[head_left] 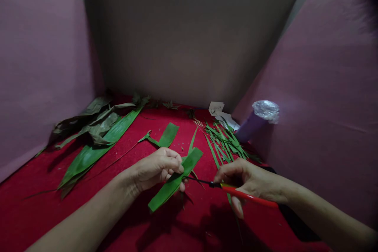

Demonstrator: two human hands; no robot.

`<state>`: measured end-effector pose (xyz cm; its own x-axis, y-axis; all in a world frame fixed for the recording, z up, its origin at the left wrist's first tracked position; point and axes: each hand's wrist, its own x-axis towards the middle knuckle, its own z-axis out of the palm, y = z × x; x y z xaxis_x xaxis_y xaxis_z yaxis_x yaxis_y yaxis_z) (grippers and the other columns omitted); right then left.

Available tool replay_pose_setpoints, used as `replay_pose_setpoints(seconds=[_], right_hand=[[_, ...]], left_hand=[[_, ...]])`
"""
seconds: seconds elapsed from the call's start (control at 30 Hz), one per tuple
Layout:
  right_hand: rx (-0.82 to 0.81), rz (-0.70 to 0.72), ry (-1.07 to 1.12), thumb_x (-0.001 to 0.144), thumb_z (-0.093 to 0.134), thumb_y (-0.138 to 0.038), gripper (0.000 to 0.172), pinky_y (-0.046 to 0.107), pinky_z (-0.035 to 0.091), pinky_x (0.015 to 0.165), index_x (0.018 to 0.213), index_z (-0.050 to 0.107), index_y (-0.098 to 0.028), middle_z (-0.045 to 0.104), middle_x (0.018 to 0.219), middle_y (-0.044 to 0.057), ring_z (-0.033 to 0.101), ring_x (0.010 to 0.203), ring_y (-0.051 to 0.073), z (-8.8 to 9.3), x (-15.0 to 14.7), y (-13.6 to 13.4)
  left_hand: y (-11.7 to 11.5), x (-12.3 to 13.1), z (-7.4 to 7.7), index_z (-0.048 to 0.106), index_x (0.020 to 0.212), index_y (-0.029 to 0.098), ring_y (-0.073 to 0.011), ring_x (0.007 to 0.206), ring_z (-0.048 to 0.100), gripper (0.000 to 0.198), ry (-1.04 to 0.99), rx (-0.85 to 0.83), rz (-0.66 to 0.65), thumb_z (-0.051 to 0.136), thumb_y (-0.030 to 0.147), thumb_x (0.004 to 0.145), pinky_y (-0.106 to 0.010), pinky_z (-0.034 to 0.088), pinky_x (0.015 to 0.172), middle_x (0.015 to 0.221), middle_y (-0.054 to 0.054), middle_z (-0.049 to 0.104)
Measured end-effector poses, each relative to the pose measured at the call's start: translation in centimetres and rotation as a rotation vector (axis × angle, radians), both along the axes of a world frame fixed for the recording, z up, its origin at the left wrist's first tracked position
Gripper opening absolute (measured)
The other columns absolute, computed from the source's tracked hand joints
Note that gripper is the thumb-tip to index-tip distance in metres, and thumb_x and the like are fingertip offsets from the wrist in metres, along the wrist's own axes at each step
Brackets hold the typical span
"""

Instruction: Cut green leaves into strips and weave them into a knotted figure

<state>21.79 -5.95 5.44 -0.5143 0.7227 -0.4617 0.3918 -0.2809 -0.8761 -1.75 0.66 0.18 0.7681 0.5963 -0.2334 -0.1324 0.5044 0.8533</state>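
My left hand [161,168] pinches a folded strip of green leaf [169,189] between thumb and fingers, just above the red cloth. My right hand [245,181] is closed around the red and yellow handles of long-nose pliers [251,197]. Their thin black tip meets the strip's edge beside my left fingers; whether it grips the leaf I cannot tell. Behind my left hand lies a cut leaf piece [169,136] with a stem attached. Past my right hand spreads a pile of narrow green leaf strips [223,141].
Long leaves [102,153], some dried, lie at the left. A purple cylinder [254,126] topped with clear wrap stands at the right, near white paper pieces [217,108]. A dark flat object [301,224] lies under my right forearm. Pink and grey walls surround the red cloth [124,181].
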Motion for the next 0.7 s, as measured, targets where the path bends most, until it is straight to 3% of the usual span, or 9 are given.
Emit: replay_pose_setpoints(seconds=[0.43, 0.7], right_hand=[[0.149, 0.091, -0.139, 0.076, 0.061, -0.029, 0.016, 0.017, 0.03, 0.046, 0.083, 0.061, -0.014, 0.059, 0.046, -0.004, 0.048, 0.044, 0.007, 0.26, 0.01, 0.04], [0.389, 0.166, -0.341, 0.075, 0.059, -0.023, 0.011, 0.018, 0.025, 0.044, 0.079, 0.064, -0.014, 0.048, 0.048, -0.005, 0.032, 0.045, 0.006, 0.53, 0.28, 0.08]], left_hand=[[-0.07, -0.06, -0.03, 0.051, 0.057, 0.014, -0.0202, 0.048, 0.064, 0.009, 0.032, 0.009, -0.013, 0.057, 0.01, 0.06, -0.023, 0.043, 0.042, 0.049, 0.0, 0.057], [-0.17, 0.05, 0.16, 0.051, 0.056, 0.014, -0.0199, 0.046, 0.063, 0.009, 0.04, 0.006, -0.008, 0.057, 0.01, 0.059, -0.024, 0.043, 0.042, 0.047, 0.001, 0.056]])
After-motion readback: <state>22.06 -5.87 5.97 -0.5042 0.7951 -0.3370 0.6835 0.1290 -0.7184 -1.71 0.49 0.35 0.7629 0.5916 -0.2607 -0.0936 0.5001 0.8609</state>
